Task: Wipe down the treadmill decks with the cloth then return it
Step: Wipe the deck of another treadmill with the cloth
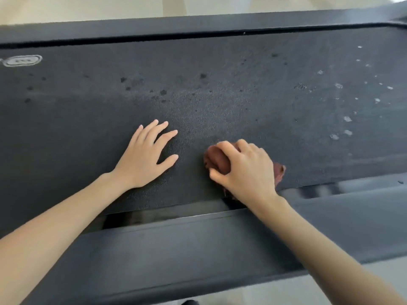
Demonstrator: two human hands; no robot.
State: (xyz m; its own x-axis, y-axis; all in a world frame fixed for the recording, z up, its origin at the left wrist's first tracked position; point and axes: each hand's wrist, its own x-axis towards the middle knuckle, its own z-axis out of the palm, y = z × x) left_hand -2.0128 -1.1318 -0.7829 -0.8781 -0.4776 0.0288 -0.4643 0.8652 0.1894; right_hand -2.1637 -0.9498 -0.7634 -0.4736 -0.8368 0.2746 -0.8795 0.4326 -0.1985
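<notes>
The dark textured treadmill deck point(220, 84) fills the head view, running left to right. My right hand point(244, 168) is shut on a bunched reddish-brown cloth point(217, 160) and presses it on the belt near its front edge. A corner of the cloth shows right of my wrist. My left hand point(145, 155) lies flat on the belt to the left of the cloth, fingers spread, holding nothing. Dark wet spots dot the belt's middle and white foamy flecks point(348, 118) lie at the right.
A smooth dark side rail point(198, 249) runs along the front, with a gap between it and the belt. Another rail point(176, 25) borders the far side. A white logo point(22, 60) marks the belt's left end. Pale floor lies beyond both rails.
</notes>
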